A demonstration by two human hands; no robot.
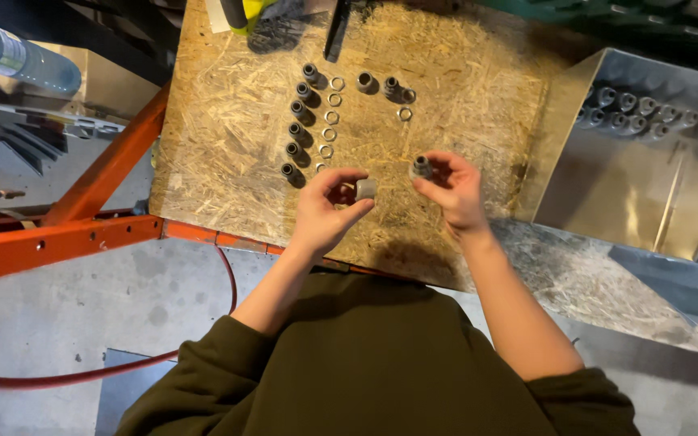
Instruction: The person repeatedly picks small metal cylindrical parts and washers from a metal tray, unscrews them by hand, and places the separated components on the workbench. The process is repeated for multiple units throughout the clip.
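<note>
Two small grey parts held up over the near edge of the tabletop (462,73), one in each hand, close together but not touching. Left hand (325,211): grip narrow, thumb and fingers pinched around a short grey sleeve (366,189), its long axis lying roughly left to right and its open end probably facing right, toward the other hand; hard to be sure at this size. Right hand (454,190): grip likewise narrow, fingertips closed on a dark threaded fitting (422,167), sitting a little farther and to the right of the sleeve, its axis tilted and its end pointing left and slightly near, toward the sleeve. Only a small gap between the two parts, with the fitting lying up and right from the left grip, so both hands about equally near the meeting point.

Farther out on the chipboard, a slanted row of dark fittings (298,129) with a matching row of metal rings (330,117) just beside it on the right, and a few more pieces (385,85) beyond. At far right, an open metal box (648,186) with more fittings inside.
</note>
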